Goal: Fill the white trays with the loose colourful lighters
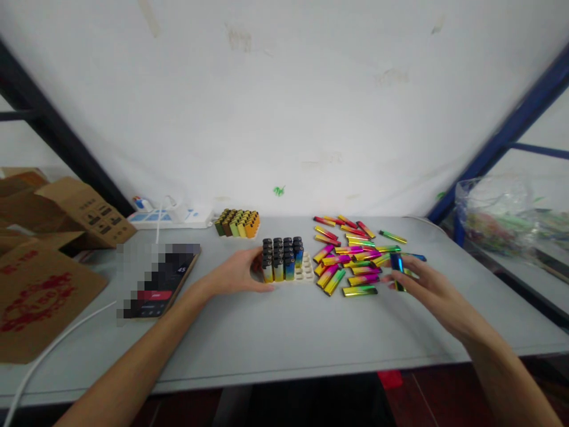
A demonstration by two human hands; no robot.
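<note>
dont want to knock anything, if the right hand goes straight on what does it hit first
The right hand, with a blue lighter, points left into the loose lighters; the nearest magenta and gold one looks first in line, though depth is hard to judge.

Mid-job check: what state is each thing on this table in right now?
Left hand: open, against the rack's left end.
Right hand: gripping a blue lighter upright.
White rack: partly filled, right sockets empty.
Racked lighters: upright, black ends up.
Loose lighters: lying flat, heaped.
Rear lighter block: standing upright, packed together.
Cardboard box: flaps open.
</note>
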